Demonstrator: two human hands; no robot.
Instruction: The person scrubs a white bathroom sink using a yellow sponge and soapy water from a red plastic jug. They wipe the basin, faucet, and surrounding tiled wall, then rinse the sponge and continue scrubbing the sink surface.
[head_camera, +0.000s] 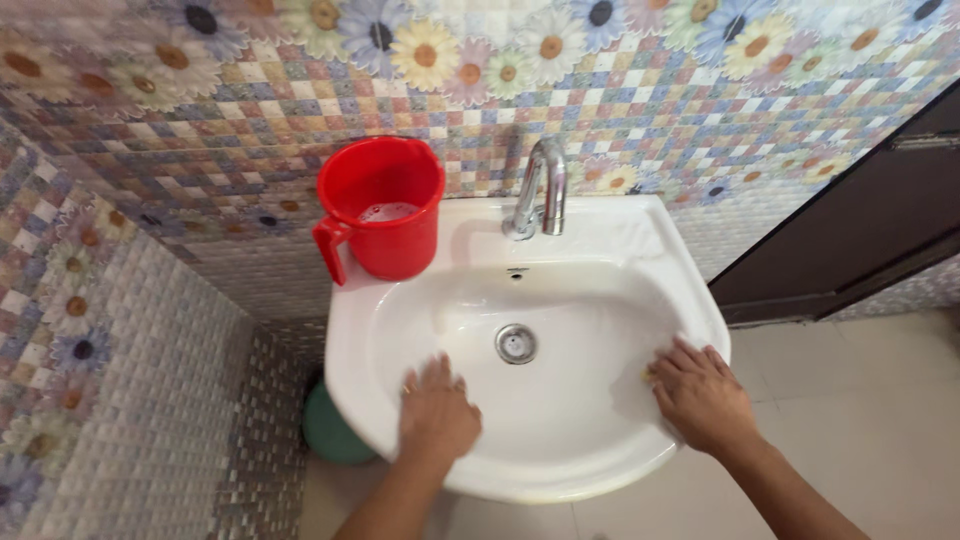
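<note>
Both hands lie flat and open inside the white washbasin (610, 235), left hand (437, 415) near its front edge, right hand (700, 395) over something yellow at its right edge.

Left hand (438, 412): palm down, fingers (436, 370) together and extended forward, forearm bare, entering from the bottom edge. Right hand (700, 395): palm down, fingers spread slightly and angled leftward, wrist straight, bare forearm entering from the lower right corner.

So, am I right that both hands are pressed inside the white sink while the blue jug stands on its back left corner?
Not quite: the head view shows the jug is red, not blue. Otherwise yes: the left hand and right hand press inside the white sink.
</note>
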